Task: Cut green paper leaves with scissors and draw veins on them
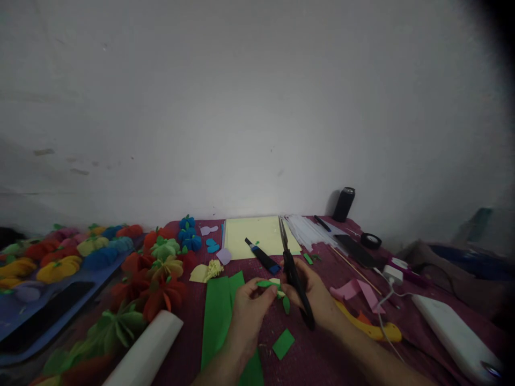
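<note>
My left hand [248,308] is closed, pinching a small craft piece of green leaf shapes and a cream bit [275,281] between thumb and fingertips. Black-handled scissors [296,283] are held in my right hand [318,294], blades pointing away toward the wall. The fingertips of my right hand are close beside the craft piece; whether they touch it I cannot tell. A green leaf shape [286,305] hangs at its lower right. Below lies a loose green rectangle [284,343]. Long green sheets [217,316] extend partly under my left forearm.
A blue-handled cutter [263,256] lies before pale yellow sheets [253,228]. Colourful petalled shapes [161,268] crowd the left, beside a white roll [147,351]. To the right are a yellow glue gun [382,329], a white power bank [454,338], cables, black tape [370,240] and a can [344,205].
</note>
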Demonstrator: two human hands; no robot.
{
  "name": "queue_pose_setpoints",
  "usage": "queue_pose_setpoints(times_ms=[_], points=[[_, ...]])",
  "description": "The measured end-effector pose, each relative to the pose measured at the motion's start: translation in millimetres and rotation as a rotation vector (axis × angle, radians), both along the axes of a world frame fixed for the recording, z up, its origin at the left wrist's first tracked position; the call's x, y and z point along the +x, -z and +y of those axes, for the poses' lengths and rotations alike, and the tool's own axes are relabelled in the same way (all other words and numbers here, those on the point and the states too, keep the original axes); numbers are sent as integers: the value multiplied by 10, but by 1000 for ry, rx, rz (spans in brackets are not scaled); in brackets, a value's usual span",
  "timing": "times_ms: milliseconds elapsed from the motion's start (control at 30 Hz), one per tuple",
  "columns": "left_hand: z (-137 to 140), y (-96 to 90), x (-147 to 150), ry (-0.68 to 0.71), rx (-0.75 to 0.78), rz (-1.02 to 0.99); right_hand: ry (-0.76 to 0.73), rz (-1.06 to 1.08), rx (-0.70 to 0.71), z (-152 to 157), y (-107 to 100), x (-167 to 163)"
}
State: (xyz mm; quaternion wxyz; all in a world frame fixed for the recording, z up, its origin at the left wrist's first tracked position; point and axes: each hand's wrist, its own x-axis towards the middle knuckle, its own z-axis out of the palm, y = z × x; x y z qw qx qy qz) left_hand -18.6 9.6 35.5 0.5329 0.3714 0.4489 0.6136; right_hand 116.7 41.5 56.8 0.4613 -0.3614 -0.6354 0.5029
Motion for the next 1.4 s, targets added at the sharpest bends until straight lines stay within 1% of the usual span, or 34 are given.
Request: queue_pose_setpoints(times_ms=[200, 300, 367, 467, 600, 667, 833, 900, 1000, 1400], points=[[-1, -24, 4, -4, 8, -17, 3, 26, -9, -12, -30, -8], [19, -12, -10, -55, 8, -100, -13, 40, 2, -71, 25, 50], [31, -8, -21, -112, 27, -194, -81, 15, -17, -143, 104, 103], [38, -20, -28, -179, 46, -328, -188, -106, -97, -278, 232, 166], [34, -46, -20, -215, 48, -399, -309, -166, -158, -424, 311, 171], [30, -47, -15, -221, 50, -406, -329, -166, -160, -459, 305, 147], [19, -31, -3, -200, 54, -404, -329, -159, -151, -469, 281, 94], [17, -35, 0, -194, 55, -400, -303, -171, -155, -461, 291, 82], [16, -48, 2, -206, 54, -391, -270, -203, -166, -450, 300, 70], [23, -52, 4, -226, 75, -387, -254, -241, -131, -461, 325, 98]])
